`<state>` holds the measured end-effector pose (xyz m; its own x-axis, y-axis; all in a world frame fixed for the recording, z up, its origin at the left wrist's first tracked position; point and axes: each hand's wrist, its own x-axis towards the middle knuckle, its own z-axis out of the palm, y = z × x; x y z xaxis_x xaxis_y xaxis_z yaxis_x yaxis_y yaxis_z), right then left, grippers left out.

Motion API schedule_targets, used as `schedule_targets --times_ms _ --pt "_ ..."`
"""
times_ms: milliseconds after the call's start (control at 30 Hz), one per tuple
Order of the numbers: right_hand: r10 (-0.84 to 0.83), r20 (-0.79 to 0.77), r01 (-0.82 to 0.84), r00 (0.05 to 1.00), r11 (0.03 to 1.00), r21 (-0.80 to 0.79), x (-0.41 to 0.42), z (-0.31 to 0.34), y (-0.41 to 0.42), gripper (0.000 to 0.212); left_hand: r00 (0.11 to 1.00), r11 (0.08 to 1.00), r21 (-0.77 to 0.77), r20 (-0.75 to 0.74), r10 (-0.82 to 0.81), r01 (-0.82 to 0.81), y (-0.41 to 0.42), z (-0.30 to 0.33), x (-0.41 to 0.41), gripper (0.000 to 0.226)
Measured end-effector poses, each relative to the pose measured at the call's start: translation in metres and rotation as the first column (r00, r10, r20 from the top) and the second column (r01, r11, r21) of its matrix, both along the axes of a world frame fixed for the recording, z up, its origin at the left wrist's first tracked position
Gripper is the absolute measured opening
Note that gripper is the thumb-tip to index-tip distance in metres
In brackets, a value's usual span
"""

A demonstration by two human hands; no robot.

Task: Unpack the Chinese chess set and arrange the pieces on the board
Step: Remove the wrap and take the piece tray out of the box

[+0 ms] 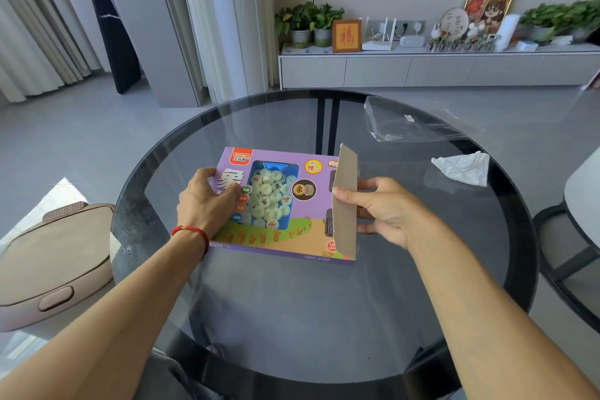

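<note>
A round, dark glass worktop [324, 302] filled the lower centre of the head view, with a low white cabinet [422, 70] along the wall at about 1 o'clock carrying potted plants [306, 23] and framed pictures. At the centre of the worktop lay the purple chess set box [292, 230], flat, its printed face up and its clear window showing a heap of pale round chess pieces [269, 198] marked with red and dark characters. The box's end flap [345, 201], plain grey card, stood upright at the 3 o'clock end of the box. The left hand [207, 201], with a red cord [191, 234] at the wrist, pressed down on the 9 o'clock end of the box, fingers spread over the lid and not curled around anything. The right hand [386, 208] pinched the raised flap, thumb on the near face and fingers behind it. A clear plastic wrapper [409, 122] lay on the worktop at about 1 o'clock from the box, well apart from it, and a crumpled white tissue [464, 167] lay at about 2 o'clock, nearer the rim.
</note>
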<state>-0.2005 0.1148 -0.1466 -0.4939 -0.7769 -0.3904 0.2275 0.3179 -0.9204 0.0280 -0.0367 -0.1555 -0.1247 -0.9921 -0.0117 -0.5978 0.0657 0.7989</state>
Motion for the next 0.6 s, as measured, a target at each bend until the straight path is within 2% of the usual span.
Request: schedule_targets --times_ms 133,200,367,500,567,600 --pt "-0.032 -0.03 0.033 0.999 0.999 0.025 0.0 -0.005 -0.004 0.08 0.999 1.0 0.015 -0.05 -0.013 0.013 0.0 -0.002 0.0 0.048" --pt "-0.047 -0.078 0.05 0.996 0.998 0.049 -0.002 -0.009 -0.003 0.084 0.997 1.0 0.026 -0.08 -0.016 0.018 -0.003 -0.004 0.001 0.046" --pt "-0.041 -0.113 0.05 0.993 0.996 0.075 -0.006 -0.009 0.0 0.074 0.997 1.0 0.005 -0.076 0.017 -0.017 -0.012 -0.011 0.003 0.032" --pt "-0.041 -0.309 0.086 0.95 0.987 0.135 -0.021 -0.004 0.015 0.071 0.999 0.999 0.007 -0.033 0.036 -0.036 -0.023 -0.01 0.008 0.032" --pt "-0.017 -0.424 0.105 0.905 0.977 0.186 -0.033 -0.002 0.027 0.058 0.998 0.998 0.0 -0.002 0.061 -0.061 -0.032 -0.01 0.018 0.031" --pt "-0.004 -0.47 0.117 0.883 0.97 0.212 -0.041 -0.005 0.032 0.062 0.997 0.997 0.0 0.003 0.079 -0.079 -0.037 -0.009 0.023 0.032"
